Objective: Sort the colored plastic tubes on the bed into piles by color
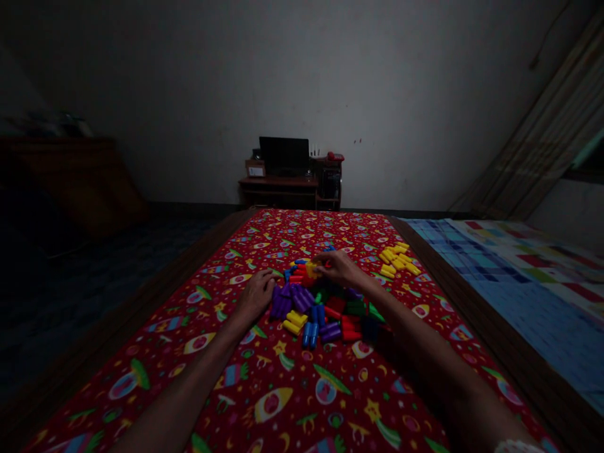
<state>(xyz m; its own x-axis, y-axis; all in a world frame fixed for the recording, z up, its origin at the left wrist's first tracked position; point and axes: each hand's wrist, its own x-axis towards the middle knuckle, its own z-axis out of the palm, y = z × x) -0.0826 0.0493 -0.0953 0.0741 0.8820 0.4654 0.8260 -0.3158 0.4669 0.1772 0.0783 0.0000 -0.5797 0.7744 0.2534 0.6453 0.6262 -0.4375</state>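
Note:
A loose pile of coloured plastic pieces, each like joined short tubes, lies on a red cloth. My right hand reaches over the far side of the pile, its fingertips pinched on a yellow piece. Beside the pile's left edge, my left hand rests open on the cloth with its fingers lying forward, close to the purple pieces. Nearer to me are other yellow pieces, blue pieces and red pieces. My right forearm hides part of the pile's right side.
A separate group of yellow pieces lies to the right on the red patterned cloth. Past the far edge stands a desk with a monitor. A blue checked cover spreads at right; a wooden cabinet stands left.

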